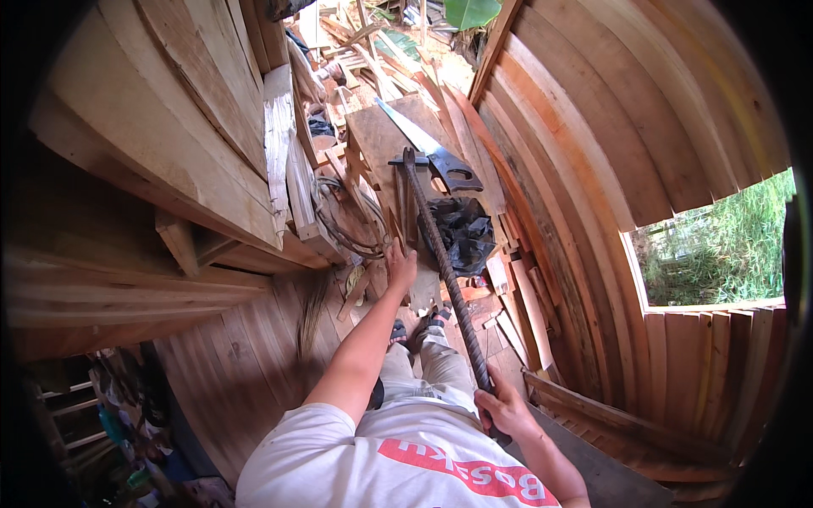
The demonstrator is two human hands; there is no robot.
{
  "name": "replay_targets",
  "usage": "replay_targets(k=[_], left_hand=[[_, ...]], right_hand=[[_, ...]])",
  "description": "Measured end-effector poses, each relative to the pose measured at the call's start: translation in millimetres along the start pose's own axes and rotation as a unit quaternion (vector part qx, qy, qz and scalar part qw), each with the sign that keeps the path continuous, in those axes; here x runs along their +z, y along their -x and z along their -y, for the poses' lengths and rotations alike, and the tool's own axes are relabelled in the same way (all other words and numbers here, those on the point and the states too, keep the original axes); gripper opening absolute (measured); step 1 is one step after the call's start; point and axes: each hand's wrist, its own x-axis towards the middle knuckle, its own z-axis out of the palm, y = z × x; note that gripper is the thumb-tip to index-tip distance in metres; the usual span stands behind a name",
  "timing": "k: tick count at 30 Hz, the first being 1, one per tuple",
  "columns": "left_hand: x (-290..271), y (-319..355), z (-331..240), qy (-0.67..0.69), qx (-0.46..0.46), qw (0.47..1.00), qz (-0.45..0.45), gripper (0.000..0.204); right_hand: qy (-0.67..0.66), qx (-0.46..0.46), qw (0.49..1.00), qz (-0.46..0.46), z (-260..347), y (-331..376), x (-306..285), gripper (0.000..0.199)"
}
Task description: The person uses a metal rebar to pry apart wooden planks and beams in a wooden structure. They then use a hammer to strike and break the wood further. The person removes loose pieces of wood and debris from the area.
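My right hand (508, 408) is wrapped round the near end of a long ribbed steel pry bar (445, 258). The bar slants up and away from me, and its forked tip lies over the wooden bench (373, 127), beside a dark metal piece that looks like a hammer head (395, 161). My left hand (401, 267) is closed at the near end of a narrow wooden piece (400, 203), left of the bar. Beyond the bar's tip lies a handsaw (412, 133) with a dark handle. A black plastic bag (466, 241) sits right of the bar.
Plank walls (559, 195) curve up at the right, with a window opening (716, 241) in them. Wooden boards (169, 110) rise close on the left. Scrap wood (373, 63) is strewn beyond the bench. Coiled cable (343, 224) hangs left of it, above a plank floor (246, 364).
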Motion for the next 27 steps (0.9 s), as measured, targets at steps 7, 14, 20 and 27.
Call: replay_targets(k=[7, 14, 20, 27], left_hand=[[-3.5, -30.9, -8.9, -0.104, 0.067, 0.992, -0.02, 0.074], [17.0, -91.8, 5.2, -0.068, 0.128, 0.986, -0.082, 0.061], [32.9, -112.2, 15.1, -0.024, 0.108, 0.989, -0.095, 0.05], [31.7, -111.3, 13.6, -0.022, 0.156, 0.982, -0.104, 0.047]], right_hand=[[0.141, 0.058, 0.987, -0.043, 14.2, -4.1, 5.1, 0.056], [0.309, 0.079, 0.941, -0.109, 9.1, -11.5, 22.2, 0.067], [0.304, 0.101, 0.941, -0.112, -0.5, -20.8, 24.6, 0.062], [0.314, 0.044, 0.941, -0.12, -46.5, -31.3, 16.6, 0.061]])
